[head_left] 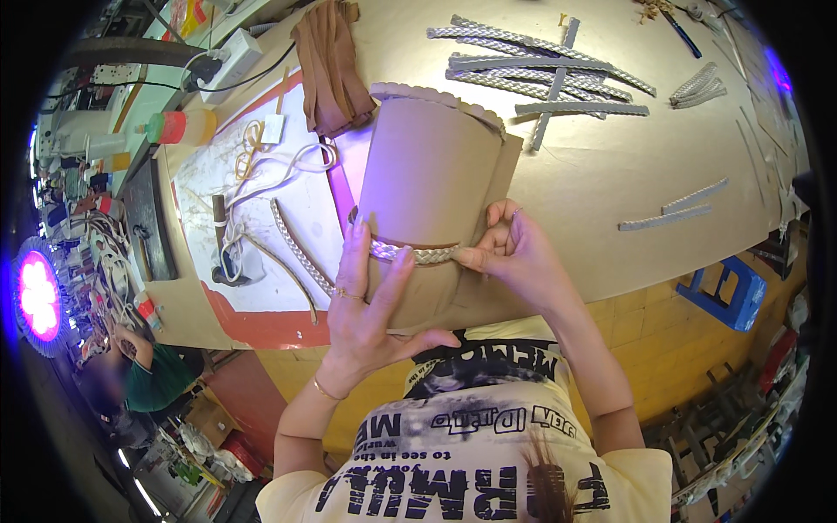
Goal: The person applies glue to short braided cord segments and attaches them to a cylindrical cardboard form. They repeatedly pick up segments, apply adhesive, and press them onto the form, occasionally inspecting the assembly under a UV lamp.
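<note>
A tan, smooth-surfaced piece (427, 174) with a scalloped far edge stands in front of me at the table's near side. Across its lower part runs a silvery braided strip (433, 256). My left hand (362, 309) rests on the strip and the tan piece, fingers stretched and spread, thumb pointing right. At the strip's right end my right hand (514, 253) pinches it between thumb and forefinger, the other fingers curled. The fingers of my left hand cover part of the strip's left end.
Several silvery braided strips (540, 74) are heaped at the far side. Brown material strips (331, 65) lie at far left. A hammer (222, 240) and cream cord (292, 166) lie on a white sheet (196, 187). A blue stool (725, 292) stands right. Another person in green (161, 379) is at left.
</note>
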Demonstrator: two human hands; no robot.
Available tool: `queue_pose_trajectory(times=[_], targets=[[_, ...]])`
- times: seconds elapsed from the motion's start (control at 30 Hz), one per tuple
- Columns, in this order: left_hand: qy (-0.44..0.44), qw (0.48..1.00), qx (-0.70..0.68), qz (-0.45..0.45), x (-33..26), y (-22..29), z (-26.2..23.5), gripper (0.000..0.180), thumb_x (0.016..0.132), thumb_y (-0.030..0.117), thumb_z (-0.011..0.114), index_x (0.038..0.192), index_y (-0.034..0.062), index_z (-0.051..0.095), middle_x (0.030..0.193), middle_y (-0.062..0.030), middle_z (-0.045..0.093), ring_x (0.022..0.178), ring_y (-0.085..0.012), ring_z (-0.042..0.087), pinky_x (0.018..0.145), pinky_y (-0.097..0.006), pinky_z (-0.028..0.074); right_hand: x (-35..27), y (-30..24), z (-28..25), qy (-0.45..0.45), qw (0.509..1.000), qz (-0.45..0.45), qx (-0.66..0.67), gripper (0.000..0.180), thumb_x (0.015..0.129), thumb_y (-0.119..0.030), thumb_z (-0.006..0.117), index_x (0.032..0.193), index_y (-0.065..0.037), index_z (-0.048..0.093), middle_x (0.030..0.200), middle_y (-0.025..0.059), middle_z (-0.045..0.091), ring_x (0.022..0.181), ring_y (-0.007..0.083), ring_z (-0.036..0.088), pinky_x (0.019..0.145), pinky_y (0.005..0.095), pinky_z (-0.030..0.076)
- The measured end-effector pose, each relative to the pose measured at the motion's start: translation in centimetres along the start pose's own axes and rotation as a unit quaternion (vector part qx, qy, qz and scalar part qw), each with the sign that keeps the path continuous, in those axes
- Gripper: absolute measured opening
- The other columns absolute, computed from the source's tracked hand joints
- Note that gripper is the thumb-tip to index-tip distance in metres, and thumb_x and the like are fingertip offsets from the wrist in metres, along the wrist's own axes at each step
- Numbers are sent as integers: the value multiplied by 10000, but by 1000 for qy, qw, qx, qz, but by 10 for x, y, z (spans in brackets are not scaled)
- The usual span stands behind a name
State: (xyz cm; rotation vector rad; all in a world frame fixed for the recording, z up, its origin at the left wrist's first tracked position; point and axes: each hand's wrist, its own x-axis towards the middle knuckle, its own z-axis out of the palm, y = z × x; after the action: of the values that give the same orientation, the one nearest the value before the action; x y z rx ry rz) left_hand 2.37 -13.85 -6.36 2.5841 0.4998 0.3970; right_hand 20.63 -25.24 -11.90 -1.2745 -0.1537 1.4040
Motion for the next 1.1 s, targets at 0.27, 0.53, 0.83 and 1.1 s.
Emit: queue_pose_trajectory(times=[0.27, 0.53, 0.83, 1.1], targets=[[-4, 995, -102, -16, 0, -9, -9, 939, 649, 617, 771, 1335, 31, 510, 1461, -309, 302, 1345, -442, 350, 1079, -492, 329, 3, 13, -4, 56, 990, -36, -124, 449, 718, -205, 856, 789, -93, 427, 553, -50, 478, 488, 16, 415, 461, 186, 363], [104, 976, -162, -105, 0, -22, -8, 746, 944, 575, 329, 1445, 22, 358, 1516, -255, 257, 1414, -390, 244, 1136, -478, 170, -27, 16, -21, 150, 914, -260, -274, 334, 740, -187, 831, 853, -28, 560, 745, -7, 546, 649, 38, 459, 556, 196, 376], [38, 967, -216, -130, 5, -10, -11, 725, 959, 579, 332, 1431, 32, 383, 1492, -243, 311, 1391, -387, 295, 1132, -446, 211, -37, -9, 8, 0, 963, -206, -175, 261, 875, -183, 679, 1034, 14, 614, 932, 68, 644, 849, 125, 576, 800, 275, 458], [64, 980, -172, -81, 8, -5, -22, 623, 962, 427, 473, 1442, 45, 367, 1509, -237, 272, 1401, -399, 259, 1142, -488, 155, -40, -18, 32, -12, 940, -210, -268, 213, 828, -152, 746, 899, 27, 656, 776, 47, 658, 728, 111, 588, 724, 260, 483]])
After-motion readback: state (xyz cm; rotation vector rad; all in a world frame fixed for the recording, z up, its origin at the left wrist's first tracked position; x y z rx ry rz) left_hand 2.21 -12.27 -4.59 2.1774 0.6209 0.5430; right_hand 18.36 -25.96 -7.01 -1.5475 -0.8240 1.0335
